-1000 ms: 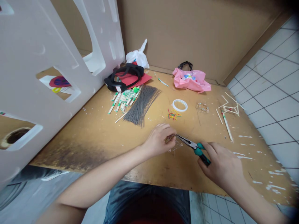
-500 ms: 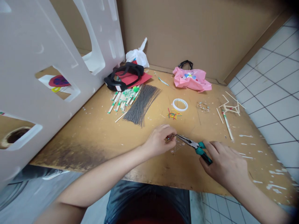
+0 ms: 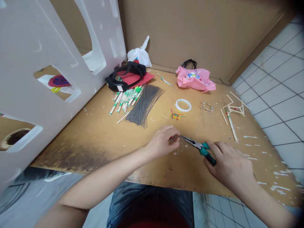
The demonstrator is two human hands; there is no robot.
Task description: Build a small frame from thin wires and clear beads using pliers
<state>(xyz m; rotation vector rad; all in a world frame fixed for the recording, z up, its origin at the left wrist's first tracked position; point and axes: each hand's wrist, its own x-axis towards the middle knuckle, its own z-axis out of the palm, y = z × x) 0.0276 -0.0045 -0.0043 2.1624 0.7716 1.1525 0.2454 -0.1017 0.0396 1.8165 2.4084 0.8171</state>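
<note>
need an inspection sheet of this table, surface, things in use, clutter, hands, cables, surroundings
Surface: wooden tabletop, dark stain front left, white marks right
Things in use: pliers, tips at the left hand
Clutter: grey rods, wrapped sticks, black headband, tape ring, coloured bands, pink bag
Hands: left hand closed on a small piece, mostly hidden; right hand grips the pliers' handles
Cables: nothing seen
Surroundings: white panel left, brown board behind, tiles right

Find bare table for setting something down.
Roomiest: between panel, wires and left forearm; stained, flecked. Narrower: between tape and pink bag. Crowded: sticks, wires, headset at back left; left hand and pliers at front.
</note>
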